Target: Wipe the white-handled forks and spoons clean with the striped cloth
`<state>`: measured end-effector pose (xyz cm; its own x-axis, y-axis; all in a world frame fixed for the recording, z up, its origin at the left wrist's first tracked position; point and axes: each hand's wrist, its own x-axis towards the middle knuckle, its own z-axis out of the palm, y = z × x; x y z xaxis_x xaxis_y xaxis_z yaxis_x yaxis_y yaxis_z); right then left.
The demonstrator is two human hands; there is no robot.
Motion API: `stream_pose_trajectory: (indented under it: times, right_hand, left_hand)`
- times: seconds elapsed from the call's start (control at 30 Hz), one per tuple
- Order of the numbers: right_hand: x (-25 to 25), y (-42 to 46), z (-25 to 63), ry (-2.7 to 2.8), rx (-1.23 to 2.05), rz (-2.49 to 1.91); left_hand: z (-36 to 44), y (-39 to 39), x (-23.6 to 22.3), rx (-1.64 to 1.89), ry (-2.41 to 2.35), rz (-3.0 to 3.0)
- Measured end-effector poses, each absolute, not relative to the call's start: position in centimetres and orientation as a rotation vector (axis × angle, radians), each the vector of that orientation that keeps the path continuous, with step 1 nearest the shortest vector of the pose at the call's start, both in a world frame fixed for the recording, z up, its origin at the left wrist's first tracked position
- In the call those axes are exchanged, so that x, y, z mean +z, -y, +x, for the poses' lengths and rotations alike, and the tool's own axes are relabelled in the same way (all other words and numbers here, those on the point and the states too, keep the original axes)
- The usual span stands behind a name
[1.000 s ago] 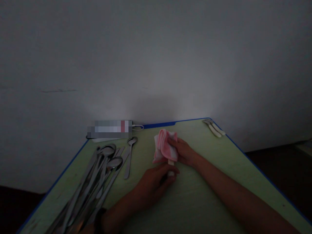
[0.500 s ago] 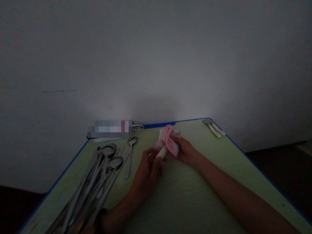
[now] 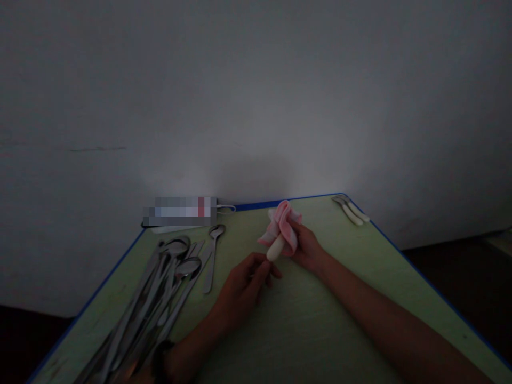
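My right hand (image 3: 306, 246) is closed on a pink-and-white cloth (image 3: 283, 221) wrapped around a piece of cutlery. Its thick white handle (image 3: 276, 248) sticks out of the cloth toward me; the head is hidden, so its kind cannot be told. My left hand (image 3: 248, 280) has curled fingers, thumb and index at the handle's rounded end. To the left of that hand lies a small metal spoon (image 3: 214, 256), beside a heap of metal cutlery (image 3: 160, 298) with large spoons on it.
Two white-handled pieces of cutlery (image 3: 352, 210) lie at the table's far right corner. A blurred-out box-like object (image 3: 180, 212) with a white loop stands at the far left. The green table (image 3: 320, 330) has a blue edge and meets a grey wall (image 3: 256, 96).
The cloth and the handle have shifted slightly right. More of the handle's rounded end now shows beyond my left fingers, whose grip sits nearer the tip.
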<state>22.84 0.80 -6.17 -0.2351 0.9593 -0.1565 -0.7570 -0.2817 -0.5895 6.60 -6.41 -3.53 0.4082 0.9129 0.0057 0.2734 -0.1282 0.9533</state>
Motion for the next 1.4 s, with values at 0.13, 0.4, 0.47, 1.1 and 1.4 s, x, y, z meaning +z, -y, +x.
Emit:
stream_pose_trajectory:
  times: [0.13,0.4,0.47,1.1,1.4]
  right_hand:
    - [-6.1,-0.8,22.9,0.457,1.775,-0.609]
    - [-5.1,-0.3,22.6,0.456,1.767,-0.66]
    - [-5.2,-0.3,22.6,0.457,1.77,-0.67]
    - [-5.6,-0.5,22.7,0.481,1.759,-0.684]
    - [-5.6,-0.4,22.6,0.481,1.753,-0.67]
  left_hand:
    - [6.5,6.5,-3.7,0.774,-1.022,1.643]
    - [6.4,6.4,-4.0,0.756,-1.003,1.642]
    - [6.4,6.5,-4.0,0.754,-1.015,1.655]
    - [6.4,6.6,-3.6,0.733,-1.027,1.739]
    - [6.5,6.7,-3.5,0.721,-1.04,1.737]
